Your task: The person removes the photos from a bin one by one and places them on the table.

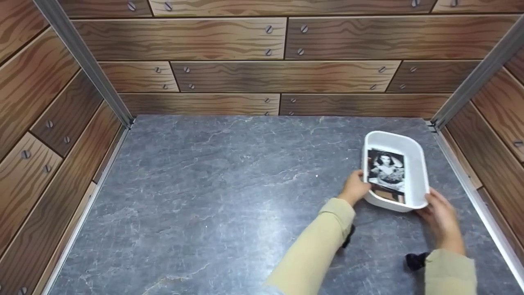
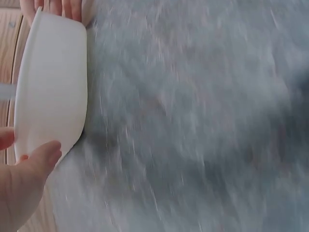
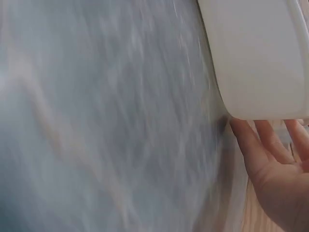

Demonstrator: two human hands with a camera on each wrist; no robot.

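Note:
A white plastic tub with rounded corners is at the right of the table in the head view. Inside it lies a black-and-white photo print of a person, over a brownish picture that is mostly covered. My left hand grips the tub's near left corner, its thumb against the outer wall. At the near right corner my right hand holds the tub, with fingers spread against its end wall. The right wrist view shows the tub's wall low over the tabletop.
The grey marbled tabletop is bounded by wood-patterned walls at the back and both sides. Metal posts stand in the back corners, and a pale strip edges the right side near the tub. Black pieces show by my wrists.

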